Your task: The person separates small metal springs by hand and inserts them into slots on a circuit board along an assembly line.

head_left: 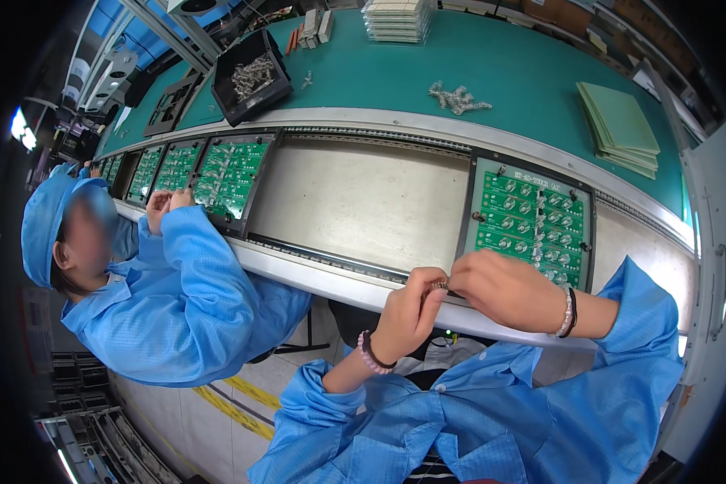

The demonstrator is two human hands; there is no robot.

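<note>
In front of my body, at the near edge of the conveyor line, my two hands meet. My left hand (412, 316) is closed, pinching small metal springs (439, 285) between thumb and fingers. Closed too, my right hand (508, 292) has its fingertips against those springs; what exactly it grips is partly hidden. Just beyond the right hand lies a green circuit board panel (496, 202) in a dark-framed carrier (467, 211). Round coil springs stand on the panel in rows, and my right hand covers its near left corner.
A co-worker in blue (177, 298) handles another board carrier (258, 181) on the left. Across the line, the green table (363, 73) bears a spring pile (458, 98), a black bin (254, 77) of metal parts, stacked light-green sheets (619, 129) and a clear-wrapped stack (397, 20).
</note>
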